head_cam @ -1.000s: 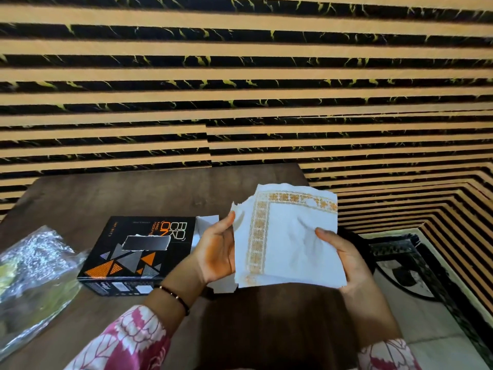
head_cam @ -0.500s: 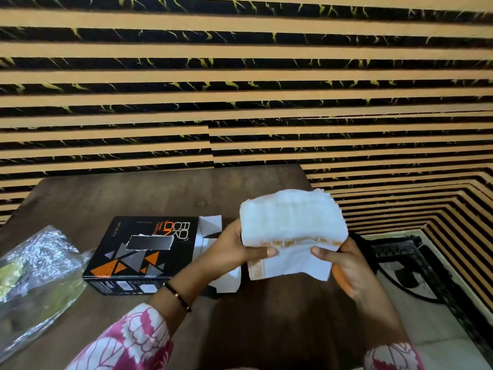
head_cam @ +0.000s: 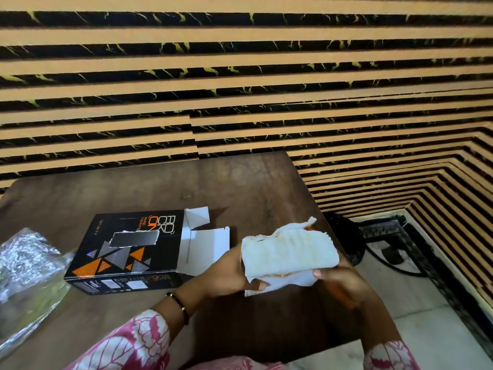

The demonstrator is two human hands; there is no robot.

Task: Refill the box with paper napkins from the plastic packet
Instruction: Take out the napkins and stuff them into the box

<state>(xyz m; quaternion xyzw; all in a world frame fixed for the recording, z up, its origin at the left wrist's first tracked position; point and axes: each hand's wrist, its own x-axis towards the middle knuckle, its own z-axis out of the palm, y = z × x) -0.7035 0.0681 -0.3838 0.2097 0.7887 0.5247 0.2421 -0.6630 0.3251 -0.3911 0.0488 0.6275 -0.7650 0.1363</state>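
One folded wad of soft white paper napkins [head_cam: 289,252], orange-edged, is pinched between left hand [head_cam: 228,273] and right hand [head_cam: 338,279] above the dark wooden table [head_cam: 240,188]. One black cardboard box [head_cam: 125,248] lies flat, end flaps open; contents not visible. One crinkled plastic packet [head_cam: 26,273], apparently still holding something.

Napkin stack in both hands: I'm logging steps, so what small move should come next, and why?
Probably carry the napkin stack left to the box's open end flaps. Left hand and right hand hold it folded, beside the box, not yet inside.
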